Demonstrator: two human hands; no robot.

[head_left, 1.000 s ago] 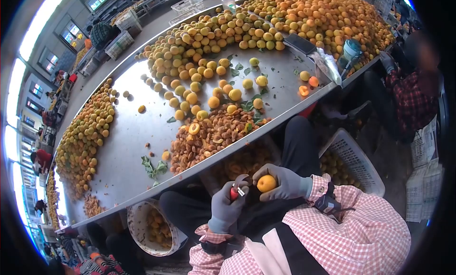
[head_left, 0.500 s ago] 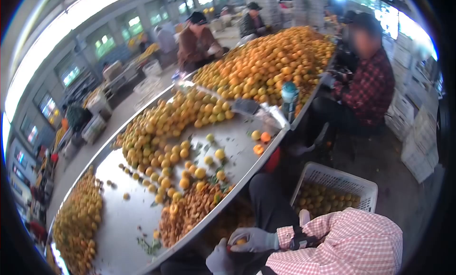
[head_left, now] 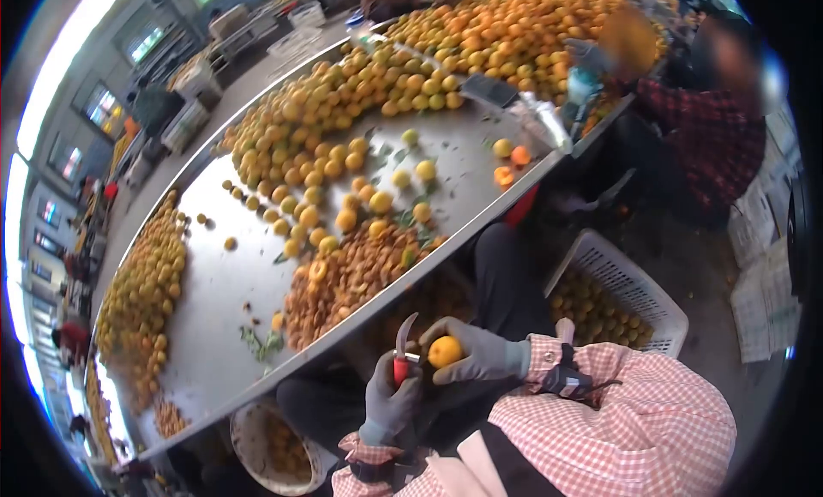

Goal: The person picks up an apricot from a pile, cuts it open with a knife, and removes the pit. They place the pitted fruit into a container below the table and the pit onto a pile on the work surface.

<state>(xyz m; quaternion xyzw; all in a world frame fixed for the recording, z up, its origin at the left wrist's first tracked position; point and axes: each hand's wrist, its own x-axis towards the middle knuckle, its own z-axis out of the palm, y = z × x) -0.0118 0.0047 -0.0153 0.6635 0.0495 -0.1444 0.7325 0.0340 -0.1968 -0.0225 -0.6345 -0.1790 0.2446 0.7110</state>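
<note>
My left hand, in a grey glove, is closed around the red handle of a small curved knife, its blade pointing up. Beside it, my right hand, gloved too, pinches a round orange-yellow fruit between thumb and fingers. The blade and the fruit are apart. Both hands are above my lap, just off the near edge of a metal table. Close by on that table lies a heap of brown pieces, seemingly pits, with loose whole fruit behind it.
A white crate of fruit stands to my right, and a white bucket with orange pieces to my left. Large fruit piles cover the table's far side. A co-worker in a dark red checked shirt sits at the right.
The view has tilted down, bringing the bucket into sight. My hands have come up and moved apart; the knife and the whole fruit now show plainly.
</note>
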